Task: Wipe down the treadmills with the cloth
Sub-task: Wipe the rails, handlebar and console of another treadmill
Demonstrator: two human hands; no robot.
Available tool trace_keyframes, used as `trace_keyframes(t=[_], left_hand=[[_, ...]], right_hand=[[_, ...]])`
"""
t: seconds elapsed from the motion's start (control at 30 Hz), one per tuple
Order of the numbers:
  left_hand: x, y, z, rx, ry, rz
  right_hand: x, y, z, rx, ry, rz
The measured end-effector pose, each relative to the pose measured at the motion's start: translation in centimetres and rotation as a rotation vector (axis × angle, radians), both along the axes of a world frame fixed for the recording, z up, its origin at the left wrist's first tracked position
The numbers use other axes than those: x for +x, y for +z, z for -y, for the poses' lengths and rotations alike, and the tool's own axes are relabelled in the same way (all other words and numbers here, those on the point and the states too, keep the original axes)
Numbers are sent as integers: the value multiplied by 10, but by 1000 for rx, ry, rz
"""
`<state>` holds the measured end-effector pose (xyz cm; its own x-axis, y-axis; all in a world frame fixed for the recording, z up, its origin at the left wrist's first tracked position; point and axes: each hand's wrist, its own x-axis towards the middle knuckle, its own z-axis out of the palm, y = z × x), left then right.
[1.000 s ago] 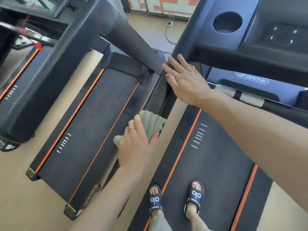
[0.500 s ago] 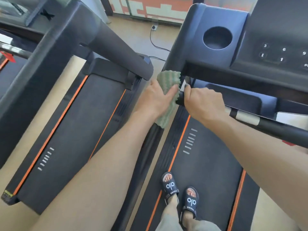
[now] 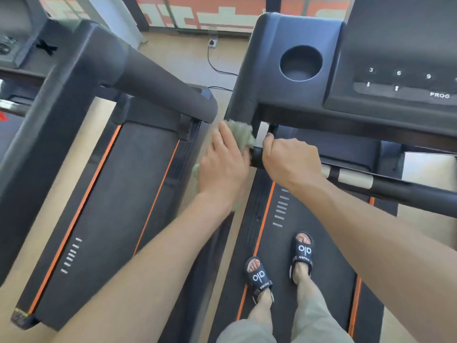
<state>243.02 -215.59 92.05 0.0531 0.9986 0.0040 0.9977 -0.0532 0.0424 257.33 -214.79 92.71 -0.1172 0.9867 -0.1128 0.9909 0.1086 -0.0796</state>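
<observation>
Left hand (image 3: 223, 167), fingers straight, presses green cloth (image 3: 241, 134) against the treadmill's (image 3: 291, 28) left upright, under the console's left corner; cloth shows beyond fingertips and below palm. Right hand (image 3: 291, 162) grips the handlebar (image 3: 395, 191) end, just beside.

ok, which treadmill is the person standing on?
The right-hand treadmill, with the cup-holder console: both sandalled feet are on its belt and the right hand grips its handlebar. The left treadmill's belt carries nobody.
</observation>
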Motion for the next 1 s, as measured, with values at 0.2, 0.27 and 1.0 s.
trace_keyframes(t=[0.2, 0.27, 1.0], left_hand=[[21, 25, -108, -308, 235, 641], [16, 23, -106, -375, 296, 732], [-43, 16, 46, -376, 193, 738]], right_hand=[[2, 1, -1, -21, 30, -4], [5, 0, -4, -34, 36, 6], [-5, -3, -2, 2, -135, -72]])
